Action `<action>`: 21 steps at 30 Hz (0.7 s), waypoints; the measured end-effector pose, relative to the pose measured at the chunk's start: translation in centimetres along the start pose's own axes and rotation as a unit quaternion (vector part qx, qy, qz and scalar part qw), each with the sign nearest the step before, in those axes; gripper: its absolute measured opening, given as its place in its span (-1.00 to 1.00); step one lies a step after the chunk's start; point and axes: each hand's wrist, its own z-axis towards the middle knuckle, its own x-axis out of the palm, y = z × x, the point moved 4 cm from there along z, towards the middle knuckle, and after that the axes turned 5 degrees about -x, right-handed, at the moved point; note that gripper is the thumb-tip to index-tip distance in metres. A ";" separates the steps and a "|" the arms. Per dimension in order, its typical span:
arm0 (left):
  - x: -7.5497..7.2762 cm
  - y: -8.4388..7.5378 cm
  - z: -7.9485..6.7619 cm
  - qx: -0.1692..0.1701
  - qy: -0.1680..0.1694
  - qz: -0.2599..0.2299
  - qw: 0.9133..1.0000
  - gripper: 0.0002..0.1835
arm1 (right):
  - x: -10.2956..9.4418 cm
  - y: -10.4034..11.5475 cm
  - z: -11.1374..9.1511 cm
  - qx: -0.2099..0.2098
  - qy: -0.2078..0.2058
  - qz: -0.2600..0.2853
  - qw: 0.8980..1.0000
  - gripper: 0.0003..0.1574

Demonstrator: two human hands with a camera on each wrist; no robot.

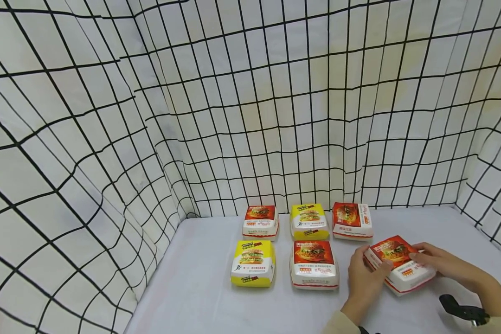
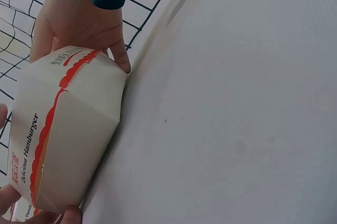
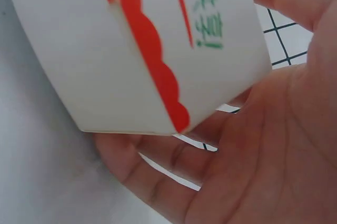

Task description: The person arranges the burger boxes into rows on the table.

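Observation:
A red and white hamburger box (image 1: pixel 394 250) is turned at an angle on the right side of the white table, between both hands. My left hand (image 1: pixel 365 280) grips its left side, thumb on the top edge. My right hand (image 1: pixel 451 266) holds the opposite side, its thumb over the lid. In the left wrist view the box's white side (image 2: pixel 79 139) shows red scalloped trim, and its lower edge is close to the table. From the right wrist view, the right hand's fingers (image 3: pixel 163 182) curl around the box's lower corner; whether the box touches the table, I cannot tell.
Behind and left stand a red box (image 1: pixel 260 222), a yellow box (image 1: pixel 310 221) and another red box (image 1: pixel 352 221) in a back row. In front of them are a yellow box (image 1: pixel 253 263) and a red box (image 1: pixel 314 264). Black netting (image 1: pixel 275 116) over white cloth encloses the table.

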 end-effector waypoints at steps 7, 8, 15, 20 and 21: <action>-0.1 0.0 0.2 -0.008 0.045 0.050 0.998 -0.30 | 0.3 -0.3 0.2 -0.001 0.016 0.013 1.000 -0.13; -0.2 0.0 0.2 -0.006 0.050 0.048 0.998 -0.30 | 0.3 -0.2 0.2 -0.002 0.016 0.013 1.000 -0.13; -1.2 -0.6 0.6 0.012 0.029 0.015 0.999 -0.43 | -0.1 0.2 0.1 -0.010 -0.004 -0.001 1.000 -0.16; -1.6 -0.8 0.3 0.032 -0.013 0.004 0.999 -0.54 | -0.5 0.5 -0.3 -0.031 -0.055 -0.021 0.998 -0.16; -1.6 -0.9 0.2 0.036 -0.018 0.004 0.999 -0.55 | -0.6 0.5 -0.3 -0.037 -0.065 -0.026 0.997 -0.16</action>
